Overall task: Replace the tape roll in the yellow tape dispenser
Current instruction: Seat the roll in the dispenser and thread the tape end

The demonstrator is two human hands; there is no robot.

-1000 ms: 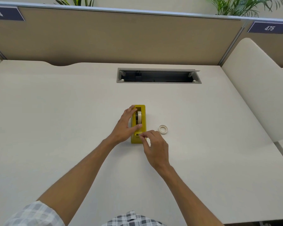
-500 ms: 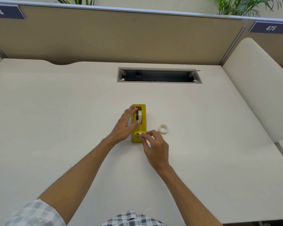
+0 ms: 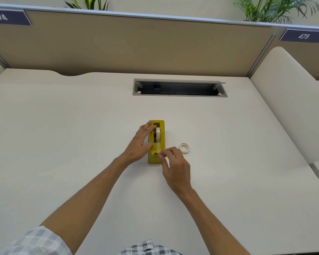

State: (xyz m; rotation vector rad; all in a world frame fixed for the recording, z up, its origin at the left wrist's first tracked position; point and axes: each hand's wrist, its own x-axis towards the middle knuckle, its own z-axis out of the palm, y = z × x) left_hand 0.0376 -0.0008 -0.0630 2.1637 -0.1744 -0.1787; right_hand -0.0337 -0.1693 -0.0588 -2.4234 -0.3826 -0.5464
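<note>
The yellow tape dispenser (image 3: 162,129) stands in the middle of the desk, its long axis pointing away from me. A roll of pale tape (image 3: 157,134) sits upright in its slot. My left hand (image 3: 140,144) lies flat against the dispenser's left side, fingers spread along it. My right hand (image 3: 175,167) pinches the loose tape end (image 3: 158,149) between thumb and forefinger at the cutter on the near end. A strip of tape runs from the roll down to those fingers. A second, thin white tape ring (image 3: 184,148) lies flat on the desk just right of the dispenser.
A cable slot (image 3: 180,88) is cut into the desk beyond the dispenser. Beige partition panels (image 3: 136,45) close off the back, and a curved white divider (image 3: 291,100) rises at the right. The near desk edge runs along the bottom right.
My right hand's pinch has shifted slightly along the near end of the dispenser, at the cutter. The left hand and the dispenser have stayed in place.
</note>
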